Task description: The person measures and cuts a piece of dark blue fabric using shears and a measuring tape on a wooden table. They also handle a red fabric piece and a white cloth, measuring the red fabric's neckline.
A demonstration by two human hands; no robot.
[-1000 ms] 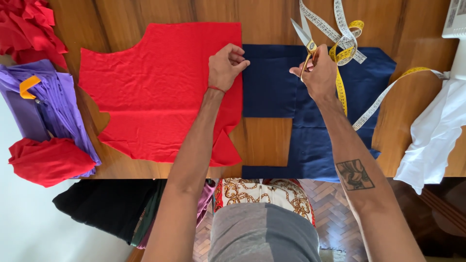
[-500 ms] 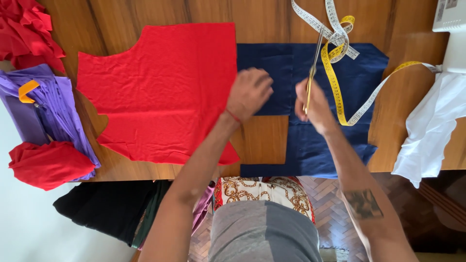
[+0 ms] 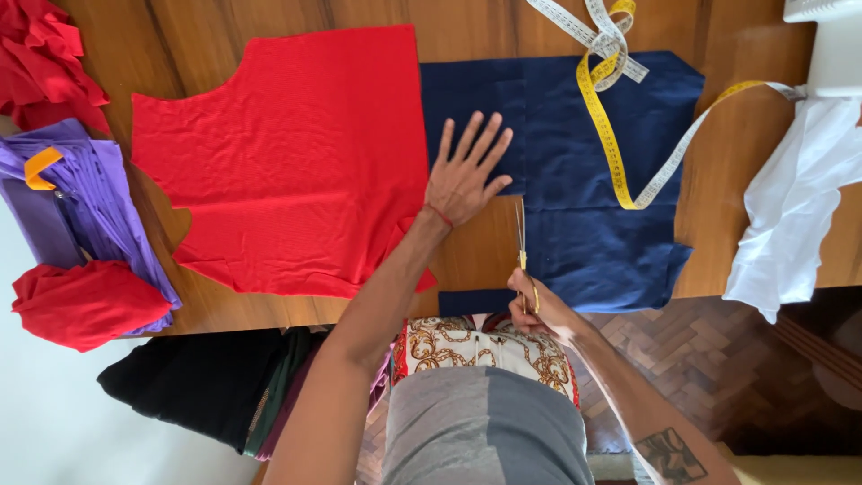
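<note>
My left hand [image 3: 464,173] lies flat with fingers spread on the left part of a navy blue fabric piece [image 3: 593,171] on the wooden table [image 3: 467,256]. My right hand [image 3: 537,308] grips a pair of gold-handled scissors [image 3: 521,242] at the near table edge; the blades point away from me along the navy fabric's cut edge. A red cut fabric panel [image 3: 287,162] lies flat just left of my left hand. A yellow and white measuring tape [image 3: 620,117] curls over the navy fabric's right part.
Crumpled red cloth [image 3: 45,54] and folded purple cloth [image 3: 63,198] lie at the left edge, with another red bundle [image 3: 85,301] below them. White fabric [image 3: 790,216] hangs off the right side below a white machine [image 3: 831,45]. Dark cloth [image 3: 197,382] hangs below the table.
Both hands came toward me from the far edge. The left hand opened flat onto the navy fabric. The right hand drew the scissors down to the near edge.
</note>
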